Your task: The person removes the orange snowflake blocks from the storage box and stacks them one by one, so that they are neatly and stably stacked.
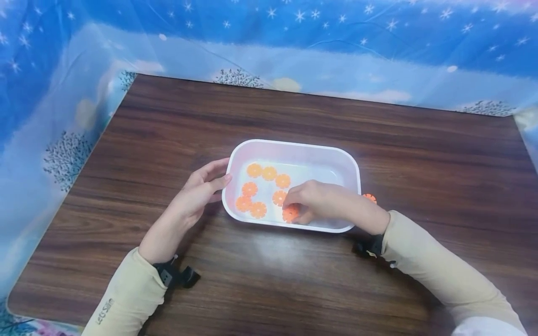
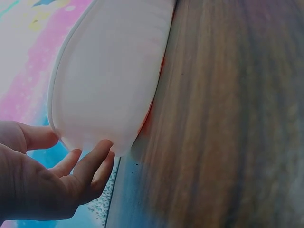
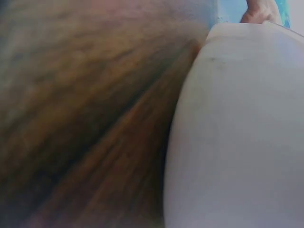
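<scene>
A white plastic tub (image 1: 290, 143) stands on the table with several orange notched discs (image 1: 269, 173) lying flat on its floor. At its left end, my left hand (image 1: 197, 191) holds the tub, thumb at the rim and fingers against the outer wall; the left wrist view shows these fingers (image 2: 95, 161) bent on the wall. My right hand (image 1: 319, 198) reaches down inside and pinches a red-orange notched disc (image 1: 290, 214) near the front wall. Its fingertips are partly hidden. From the right wrist, only the tub's outer side (image 3: 237, 133) fills the view, with no right fingers showing.
Another orange disc (image 1: 369, 198) lies outside the tub by its right end, partly covered by the right forearm. The dark wood-grain table (image 1: 126, 210) extends all round. Behind its far edge hangs a blue patterned cloth (image 1: 269, 28).
</scene>
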The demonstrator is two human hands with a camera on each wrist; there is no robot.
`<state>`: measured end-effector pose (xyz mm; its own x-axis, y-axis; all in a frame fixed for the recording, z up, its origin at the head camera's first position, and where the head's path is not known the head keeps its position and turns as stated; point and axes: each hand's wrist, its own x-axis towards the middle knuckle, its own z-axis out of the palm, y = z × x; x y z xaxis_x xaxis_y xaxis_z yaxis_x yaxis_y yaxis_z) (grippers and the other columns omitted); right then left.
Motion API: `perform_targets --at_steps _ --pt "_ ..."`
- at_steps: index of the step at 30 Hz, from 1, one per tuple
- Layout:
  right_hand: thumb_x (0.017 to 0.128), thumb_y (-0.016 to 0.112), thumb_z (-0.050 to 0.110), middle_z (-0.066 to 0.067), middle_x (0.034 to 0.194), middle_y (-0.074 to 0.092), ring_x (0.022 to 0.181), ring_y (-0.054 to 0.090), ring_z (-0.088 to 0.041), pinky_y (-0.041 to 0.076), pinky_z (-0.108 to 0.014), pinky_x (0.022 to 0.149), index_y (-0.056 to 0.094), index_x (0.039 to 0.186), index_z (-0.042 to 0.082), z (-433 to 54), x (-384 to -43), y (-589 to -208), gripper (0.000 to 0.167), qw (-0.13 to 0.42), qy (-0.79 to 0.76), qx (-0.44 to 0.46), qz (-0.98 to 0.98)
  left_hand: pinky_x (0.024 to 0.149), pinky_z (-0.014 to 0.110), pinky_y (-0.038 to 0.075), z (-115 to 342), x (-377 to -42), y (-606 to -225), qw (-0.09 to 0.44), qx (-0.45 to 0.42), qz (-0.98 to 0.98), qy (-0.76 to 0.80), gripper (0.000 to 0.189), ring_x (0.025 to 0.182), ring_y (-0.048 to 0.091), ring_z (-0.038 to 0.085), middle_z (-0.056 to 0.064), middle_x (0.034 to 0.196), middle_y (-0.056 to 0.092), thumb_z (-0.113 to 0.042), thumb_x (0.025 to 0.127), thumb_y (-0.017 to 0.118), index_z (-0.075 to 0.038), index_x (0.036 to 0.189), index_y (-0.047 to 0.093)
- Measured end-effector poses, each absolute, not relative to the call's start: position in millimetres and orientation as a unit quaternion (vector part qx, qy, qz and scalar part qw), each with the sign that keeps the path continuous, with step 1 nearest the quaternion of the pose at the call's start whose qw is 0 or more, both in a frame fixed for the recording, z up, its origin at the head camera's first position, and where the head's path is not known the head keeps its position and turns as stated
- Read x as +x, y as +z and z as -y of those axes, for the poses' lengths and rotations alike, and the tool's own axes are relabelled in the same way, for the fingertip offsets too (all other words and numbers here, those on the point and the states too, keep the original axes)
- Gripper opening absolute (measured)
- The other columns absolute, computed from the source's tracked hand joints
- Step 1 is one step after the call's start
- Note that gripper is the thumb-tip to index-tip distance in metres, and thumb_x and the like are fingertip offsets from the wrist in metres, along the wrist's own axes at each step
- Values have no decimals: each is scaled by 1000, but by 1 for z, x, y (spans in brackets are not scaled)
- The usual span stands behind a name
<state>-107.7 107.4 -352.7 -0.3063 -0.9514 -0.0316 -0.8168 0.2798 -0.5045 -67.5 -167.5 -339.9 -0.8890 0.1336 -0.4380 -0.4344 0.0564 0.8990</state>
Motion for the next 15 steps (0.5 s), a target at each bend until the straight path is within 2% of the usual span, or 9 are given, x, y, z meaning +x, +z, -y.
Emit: perform_targets --at_steps 6,11,15 --pt "76 76 14 1 94 65 80 55 -10 49 -23 73 67 103 6 -118 -113 -342 29 166 -253 -545 -782 95 41 43 164 -69 -337 216 -108 -695 678 50 119 48 26 10 143 39 -12 95 51 -10 143 36" --pt "73 79 15 2 94 64 81 55 -11 49 -27 72 67 104 7 -136 -114 -323 33 123 -254 -534 -797 91 36 44 164 -69 -335 219 -111 -696 675 51 117 49 23 12 144 39 -12 96 51 -10 144 34" --pt "72 77 10 2 94 63 81 55 -10 49 -27 71 68 102 7 -154 -112 -319 31 90 -249 -522 -811 93 37 43 165 -67 -334 220 -110 -696 675 52 117 49 22 13 145 38 -13 96 50 -9 145 32"
